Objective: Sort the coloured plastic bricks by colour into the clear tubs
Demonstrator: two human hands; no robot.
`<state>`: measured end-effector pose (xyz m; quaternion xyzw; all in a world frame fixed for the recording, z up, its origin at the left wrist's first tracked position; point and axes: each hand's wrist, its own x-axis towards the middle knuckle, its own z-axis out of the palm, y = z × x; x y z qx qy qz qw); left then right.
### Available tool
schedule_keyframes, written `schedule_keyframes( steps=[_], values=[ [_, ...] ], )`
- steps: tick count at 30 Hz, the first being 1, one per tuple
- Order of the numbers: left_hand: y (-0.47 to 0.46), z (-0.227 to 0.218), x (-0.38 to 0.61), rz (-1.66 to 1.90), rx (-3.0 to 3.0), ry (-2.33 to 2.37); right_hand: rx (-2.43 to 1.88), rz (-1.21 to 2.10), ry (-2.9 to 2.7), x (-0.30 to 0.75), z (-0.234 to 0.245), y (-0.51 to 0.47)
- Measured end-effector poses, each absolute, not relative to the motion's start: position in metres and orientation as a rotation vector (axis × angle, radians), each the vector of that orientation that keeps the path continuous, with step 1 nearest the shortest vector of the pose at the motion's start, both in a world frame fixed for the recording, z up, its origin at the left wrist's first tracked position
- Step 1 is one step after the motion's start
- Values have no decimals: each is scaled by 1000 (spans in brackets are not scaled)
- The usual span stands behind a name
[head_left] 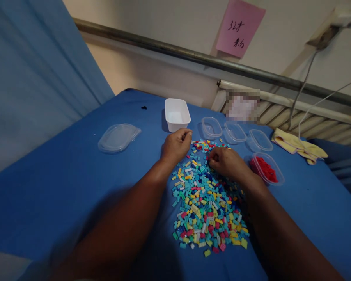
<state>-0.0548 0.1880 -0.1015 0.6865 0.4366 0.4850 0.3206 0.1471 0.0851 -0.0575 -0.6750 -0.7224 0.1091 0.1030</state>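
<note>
Many small toy building bricks (197, 189) lie in a long loose spread on the blue cloth, in turquoise, yellow, white, pink, red and dark blue. At the far left edge of this spread is my left hand (178, 146), its thumb and fingers pinched together. Whatever it may hold is too small to make out. My right hand (226, 162) rests low over the bricks at their far right side, fingers curled inward and their tips partly hidden. Right of it stands a see-through tub (276, 180) with a heap of red bricks (265, 169) inside.
Behind the bricks are a white tub (178, 127) and see-through tubs (212, 134), (235, 139), (260, 147). Stacked-looking plastic lids (118, 138) lie left, with a small black object (144, 107) beyond. A yellow cloth (298, 146) lies right, by a radiator (318, 121).
</note>
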Motion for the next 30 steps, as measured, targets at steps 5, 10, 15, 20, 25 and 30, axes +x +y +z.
schedule_keyframes(
  steps=[5,10,15,20,25,30],
  values=[
    [189,-102,-56,1278,1820,1153,-1964,333,-2040,162,-42,76],
    [191,-104,-56,1267,1822,1147,-2113,187,-1801,224,-5,53],
    [194,-105,-57,1264,1832,1134,-2464,199,-1712,283,5,34],
    [196,-105,-59,1257,1826,1131,-2584,283,-1792,301,-3,32],
    [196,-105,-60,1272,1856,1109,-2275,-23,-1920,266,-16,51],
    [197,-107,-60,1263,1849,1118,-1845,218,-2100,200,-59,85]
  ],
)
